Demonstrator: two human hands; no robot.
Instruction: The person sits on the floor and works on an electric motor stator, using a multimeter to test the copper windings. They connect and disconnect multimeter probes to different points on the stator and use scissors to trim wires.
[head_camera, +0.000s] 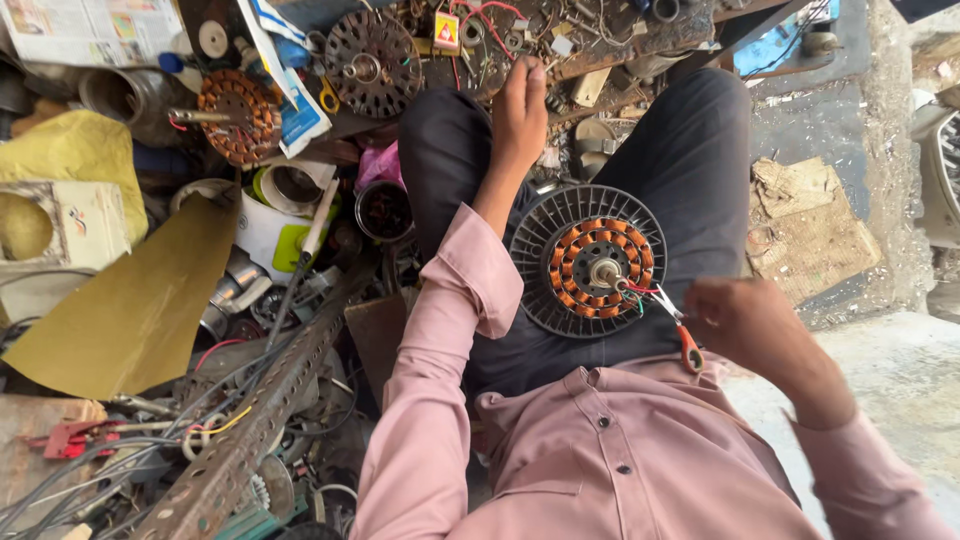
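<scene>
A round fan motor (588, 262) with a dark finned housing and orange copper windings lies on my lap, on dark trousers. My right hand (745, 322) holds red-handled pliers (682, 335), whose tips touch thin red and green wires beside the motor's centre shaft. My left hand (520, 112) stretches forward, its fingertips down among small parts on a cluttered board (600, 40). Whether those fingers hold anything is hidden.
Left of my legs lie a second copper-wound stator (238, 115), a dark slotted disc (372, 48), a white tub (270, 225), a small tin (383, 210), a perforated metal bar (265, 410), a tan sheet (140, 300) and tangled wires. Cardboard scraps (810, 230) lie on the right.
</scene>
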